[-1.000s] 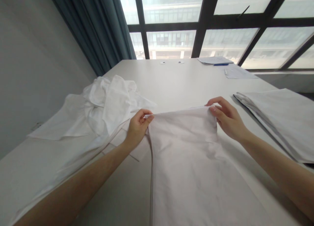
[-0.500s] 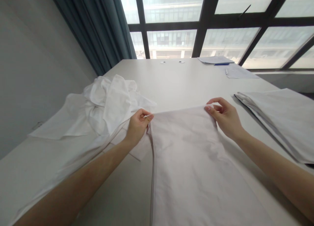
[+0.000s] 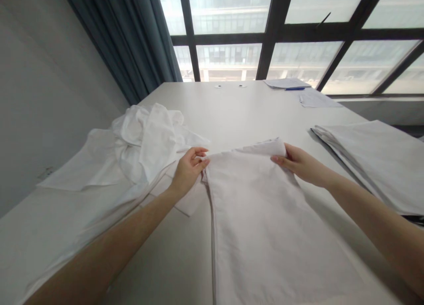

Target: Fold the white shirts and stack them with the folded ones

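A long piece of folded white cloth [image 3: 258,216], slightly pinkish, stretches from the near edge of the view to both hands; what kind of article it is I cannot tell. At its far left corner my left hand [image 3: 188,170] has thumb and fingers curled about the edge. My right hand [image 3: 301,163] grips the far right corner, thumb on top and fingers hidden behind the fabric. Between the hands the far edge is lifted and bunched toward the right. Beside my left hand, a crumpled heap of white cloth [image 3: 145,137] trails along the left forearm.
Both cloths rest on a white table [image 3: 225,110]. A folded white stack [image 3: 374,154] with a dark underside lies at the right. Papers [image 3: 286,82] and a blue pen [image 3: 294,89] are at the far edge, near the windows. A dark blue curtain [image 3: 132,40] hangs at the left.
My right hand has turned, its fingers now behind the cloth, and the far right corner is raised and gathered. My left hand stays at the left corner, its fingertips a little looser.
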`<move>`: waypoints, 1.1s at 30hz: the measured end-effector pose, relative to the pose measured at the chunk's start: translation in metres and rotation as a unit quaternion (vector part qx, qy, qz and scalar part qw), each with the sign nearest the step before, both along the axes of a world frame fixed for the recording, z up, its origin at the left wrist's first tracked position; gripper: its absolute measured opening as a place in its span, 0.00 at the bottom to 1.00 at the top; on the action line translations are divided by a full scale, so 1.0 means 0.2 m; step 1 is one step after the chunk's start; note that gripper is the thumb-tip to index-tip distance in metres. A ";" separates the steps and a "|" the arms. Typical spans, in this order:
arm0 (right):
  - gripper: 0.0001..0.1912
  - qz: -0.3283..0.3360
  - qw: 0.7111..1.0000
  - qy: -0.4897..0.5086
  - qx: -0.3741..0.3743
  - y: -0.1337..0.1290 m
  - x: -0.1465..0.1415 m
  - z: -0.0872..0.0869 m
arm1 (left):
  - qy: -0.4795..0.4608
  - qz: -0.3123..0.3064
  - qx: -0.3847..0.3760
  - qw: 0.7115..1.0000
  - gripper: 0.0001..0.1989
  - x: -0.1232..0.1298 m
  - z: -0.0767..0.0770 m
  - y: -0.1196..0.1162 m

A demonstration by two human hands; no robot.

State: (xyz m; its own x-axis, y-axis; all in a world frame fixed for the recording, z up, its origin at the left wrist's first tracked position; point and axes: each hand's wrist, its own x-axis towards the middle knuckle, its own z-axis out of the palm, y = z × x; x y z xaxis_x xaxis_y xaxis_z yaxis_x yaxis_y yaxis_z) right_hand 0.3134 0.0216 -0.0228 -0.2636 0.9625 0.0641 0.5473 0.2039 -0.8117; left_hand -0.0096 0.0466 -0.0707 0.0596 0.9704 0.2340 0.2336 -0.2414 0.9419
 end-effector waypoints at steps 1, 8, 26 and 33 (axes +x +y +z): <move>0.19 -0.008 1.000 -0.006 0.020 -0.01 -0.01 0.01 | 0.014 -0.021 -0.005 1.000 0.21 -0.01 0.01 0.00; 0.13 -0.035 0.991 -0.053 0.114 -0.09 -0.06 0.00 | 0.247 -0.203 0.016 0.947 0.21 0.02 0.21 0.02; 0.14 -0.124 0.984 -0.046 0.122 -0.28 -0.07 -0.01 | 0.382 -0.145 0.065 0.910 0.13 0.31 0.27 0.07; 0.23 -0.245 0.959 -0.079 0.115 -0.32 0.44 0.28 | 0.328 -0.112 0.227 0.910 0.14 0.14 0.02 0.12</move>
